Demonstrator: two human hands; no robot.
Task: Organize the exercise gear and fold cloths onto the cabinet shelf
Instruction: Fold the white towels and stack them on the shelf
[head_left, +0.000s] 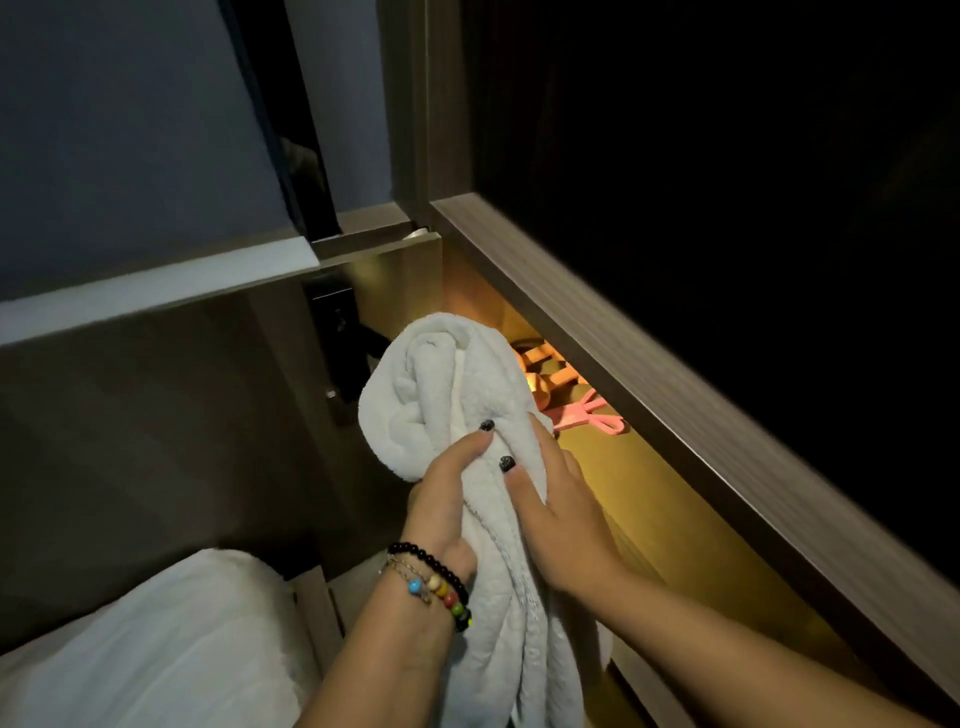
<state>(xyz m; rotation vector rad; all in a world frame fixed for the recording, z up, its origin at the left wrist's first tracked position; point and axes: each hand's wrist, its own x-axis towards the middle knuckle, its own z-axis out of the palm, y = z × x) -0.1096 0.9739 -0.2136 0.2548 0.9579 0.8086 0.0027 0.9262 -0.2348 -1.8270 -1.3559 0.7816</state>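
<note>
Dim bedroom corner beside a lit cabinet shelf (613, 467): 2 hands gather a white towel (447, 395) in front of it.

Both hands are closed on the towel: the left hand (441, 504), with bead bracelets (441, 587) on its wrist, grips the bunched middle from the left, and the right hand (561, 514) clamps the cloth from the right with its thumb on top. Above the hands the towel is a loose crumpled bundle, and its tail hangs down between the forearms. Behind it, on the yellow-lit shelf under the wooden edge (675, 395), lies pink exercise gear (592, 415); its exact shape is hard to tell. A white pillow (145, 649) lies at lower left. I judge the folding step is in hand, not yet finished. The next move probably needs the cloth spread flat, folded in even layers, then placed on the free part of the shelf beside the pink gear.
</note>
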